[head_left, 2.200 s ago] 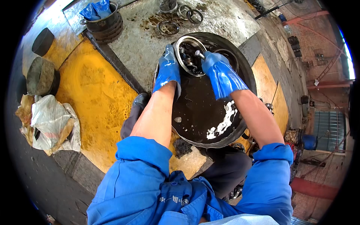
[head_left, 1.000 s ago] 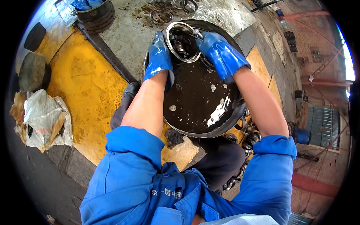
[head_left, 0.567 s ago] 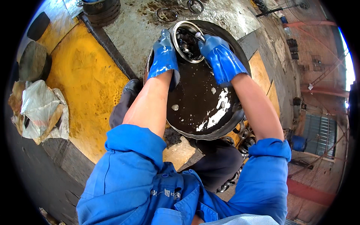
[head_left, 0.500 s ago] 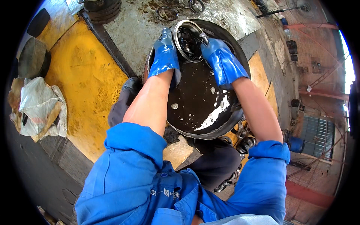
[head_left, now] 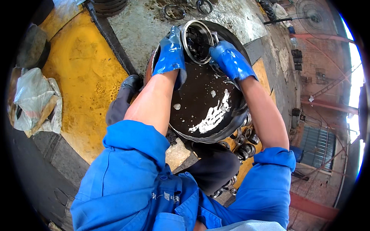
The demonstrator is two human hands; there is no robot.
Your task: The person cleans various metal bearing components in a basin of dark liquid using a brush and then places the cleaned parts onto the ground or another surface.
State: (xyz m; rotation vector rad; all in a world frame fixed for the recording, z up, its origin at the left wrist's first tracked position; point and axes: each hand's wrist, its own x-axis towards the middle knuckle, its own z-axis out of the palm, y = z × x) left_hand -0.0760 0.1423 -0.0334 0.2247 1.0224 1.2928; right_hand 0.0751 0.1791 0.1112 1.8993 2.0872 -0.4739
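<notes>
My left hand (head_left: 172, 52), in a blue rubber glove, is wrapped round the left side of a shiny metal ring (head_left: 184, 38). The ring is tilted up over the far part of a round black tub (head_left: 216, 137). Beside the ring's right edge, my right hand (head_left: 230, 59), also gloved in blue, is closed on a short grey metal rod (head_left: 215, 37). The rod's lower part is hidden by the glove, so its kind does not show. Dark liquid (head_left: 189, 92) fills the tub, with a streaky white patch and small pale bits on its surface.
Dark rings (head_left: 174, 12) lie on the stained floor beyond the tub. Several metal rings (head_left: 244, 150) are heaped right of my knee. A yellow floor plate (head_left: 84, 77) lies to the left, with a crumpled pale bag (head_left: 36, 100) on it. A fan (head_left: 314, 17) stands far right.
The view has shifted slightly. The metal rod has moved a little away from the ring's rim, to the right. The white patch on the liquid has broken into streaks. Both hands keep their grips.
</notes>
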